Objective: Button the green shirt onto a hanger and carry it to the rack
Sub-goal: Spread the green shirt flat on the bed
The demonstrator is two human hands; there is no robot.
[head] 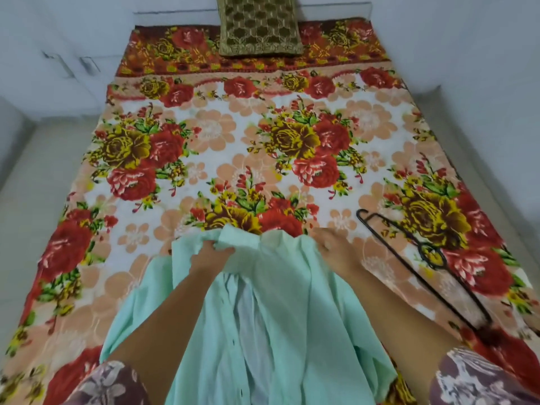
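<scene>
The green shirt [292, 302] hangs at 6 o'clock in the view, lifted by its top edge over the near end of the bed, its lower part falling out of sight at the bottom. It is thin, pale mint cloth, slightly sheer down the middle where a whiter layer shows through, and it drops in long soft folds; a few small dark buttons dot one front edge.

The left hand [209, 257] is at the shirt's 11 o'clock corner, and its fingers [225, 249] are curled into a bunch of the fabric near the collar, gripping it. The right hand [339, 249] meets the top edge at 1 o'clock; its fingers are motion-blurred, so I cannot tell whether they pinch the cloth or only lie against it.

At 3 o'clock from the shirt, apart from it, a black hanger [423, 247] lies flat on the bed: thin rigid bars, a curved hook pointing to 10 o'clock, an oval ring where the bars join.

The bed carries a plush blanket [233, 135] printed with red and mustard roses on white and peach. At 12 o'clock a square olive cushion [258, 24] with a woven lattice pattern leans against the pale wall.
</scene>
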